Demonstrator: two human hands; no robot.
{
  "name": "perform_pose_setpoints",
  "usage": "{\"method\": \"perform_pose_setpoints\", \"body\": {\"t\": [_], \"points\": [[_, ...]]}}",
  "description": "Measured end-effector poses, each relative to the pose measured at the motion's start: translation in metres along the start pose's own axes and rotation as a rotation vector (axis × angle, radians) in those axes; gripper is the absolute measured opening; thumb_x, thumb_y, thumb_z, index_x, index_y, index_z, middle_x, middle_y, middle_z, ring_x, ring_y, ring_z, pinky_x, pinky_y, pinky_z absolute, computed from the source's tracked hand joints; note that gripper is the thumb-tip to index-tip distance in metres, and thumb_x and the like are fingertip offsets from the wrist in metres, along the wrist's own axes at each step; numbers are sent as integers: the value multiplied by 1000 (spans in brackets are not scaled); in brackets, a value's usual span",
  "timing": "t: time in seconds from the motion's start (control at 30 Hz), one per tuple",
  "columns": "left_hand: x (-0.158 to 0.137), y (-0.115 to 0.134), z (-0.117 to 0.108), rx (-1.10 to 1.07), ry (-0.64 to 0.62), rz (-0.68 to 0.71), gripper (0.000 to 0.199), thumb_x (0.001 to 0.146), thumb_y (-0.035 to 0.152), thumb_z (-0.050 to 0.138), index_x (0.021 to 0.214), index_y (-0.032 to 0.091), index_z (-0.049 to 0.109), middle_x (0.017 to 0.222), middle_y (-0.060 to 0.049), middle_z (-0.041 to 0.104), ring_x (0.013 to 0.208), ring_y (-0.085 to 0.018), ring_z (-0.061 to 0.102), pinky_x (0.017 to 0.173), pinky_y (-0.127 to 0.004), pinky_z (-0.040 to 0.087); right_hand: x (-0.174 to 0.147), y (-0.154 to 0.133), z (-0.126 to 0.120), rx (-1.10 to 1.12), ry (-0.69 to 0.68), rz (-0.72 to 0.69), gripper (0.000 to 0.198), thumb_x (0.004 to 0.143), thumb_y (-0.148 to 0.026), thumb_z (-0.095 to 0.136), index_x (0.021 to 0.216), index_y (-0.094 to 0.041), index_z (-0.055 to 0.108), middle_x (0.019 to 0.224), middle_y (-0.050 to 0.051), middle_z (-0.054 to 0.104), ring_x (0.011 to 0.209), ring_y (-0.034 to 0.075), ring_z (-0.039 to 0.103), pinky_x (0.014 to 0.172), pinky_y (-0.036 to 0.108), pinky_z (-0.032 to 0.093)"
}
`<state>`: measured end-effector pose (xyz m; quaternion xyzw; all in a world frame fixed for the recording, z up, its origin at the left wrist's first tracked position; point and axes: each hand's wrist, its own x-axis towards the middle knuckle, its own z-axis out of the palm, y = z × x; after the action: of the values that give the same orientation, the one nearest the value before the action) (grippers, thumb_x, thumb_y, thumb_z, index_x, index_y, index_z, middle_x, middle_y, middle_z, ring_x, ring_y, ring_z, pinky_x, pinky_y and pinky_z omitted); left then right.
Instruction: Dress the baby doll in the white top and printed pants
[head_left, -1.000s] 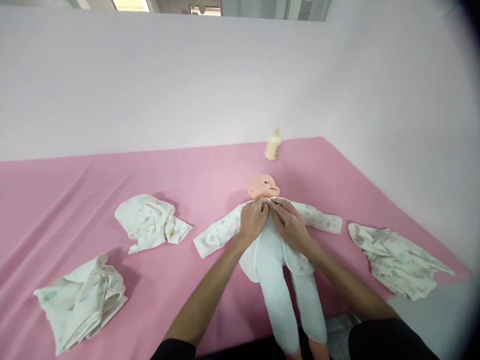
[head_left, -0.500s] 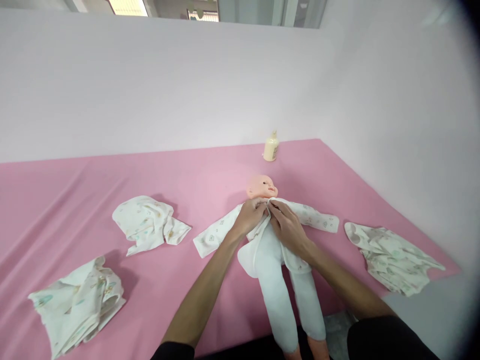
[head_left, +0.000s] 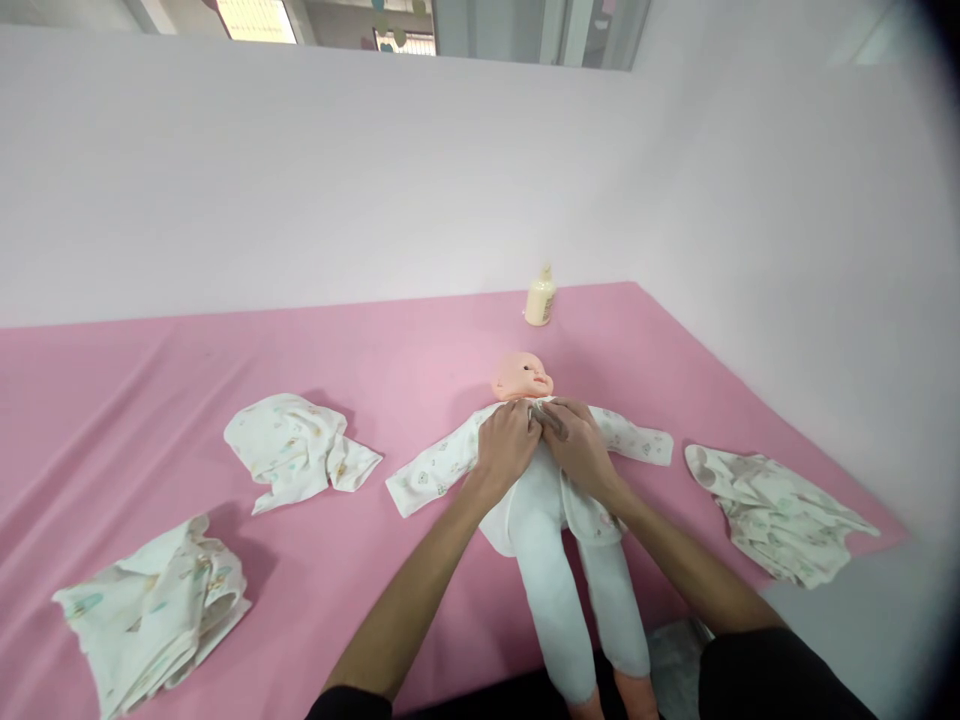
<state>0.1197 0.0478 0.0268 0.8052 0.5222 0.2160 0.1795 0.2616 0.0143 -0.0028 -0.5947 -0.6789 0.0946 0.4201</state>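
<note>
Pink sheet (head_left: 405, 345); on it, the doll (head_left: 519, 376) lies in a white shirt (head_left: 439, 470). My left hand (head_left: 508, 438), curled tighter than moments ago, pinches the shirt's front; right hand (head_left: 579, 442) pinches just beside. Opening now hidden, apparently drawn closer.

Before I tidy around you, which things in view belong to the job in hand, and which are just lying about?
In use:
doll
printed top, left hand and right hand at its neckline

Lying about:
pump bottle, beyond the doll
bunched cloth and folded cloth, left
crumpled cloth, right
</note>
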Motion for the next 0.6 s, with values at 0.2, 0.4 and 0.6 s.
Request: {"method": "perform_pose_setpoints", "body": {"t": [0.2, 0.4, 0.6], "points": [[5, 1, 7, 237, -13, 23, 28, 101, 22, 36, 106, 15, 63, 105, -10, 70, 94, -23, 67, 74, -31, 47, 8, -3, -3, -64, -11, 73, 22, 95, -29, 51, 102, -21, 71, 99, 9, 67, 99, 25, 59, 92, 40, 46], [9, 0, 10, 221, -16, 41, 32, 103, 24, 33, 107, 15, 63, 105, -10, 71, 94, -23, 67, 74, -30, 46, 15, -8, -7, 15, -50, 166, 30, 97, -33, 46, 83, -20, 69, 83, 5, 68, 78, 20, 59, 74, 32, 43], [9, 0, 13, 138, 22, 10, 33, 104, 26, 33, 107, 17, 65, 106, -10, 71, 95, -22, 67, 77, -29, 46, 13, -11, -10, 185, -63, 150, 28, 96, -33, 47, 80, -19, 66, 87, 3, 70, 80, 19, 60, 76, 30, 43]]}}
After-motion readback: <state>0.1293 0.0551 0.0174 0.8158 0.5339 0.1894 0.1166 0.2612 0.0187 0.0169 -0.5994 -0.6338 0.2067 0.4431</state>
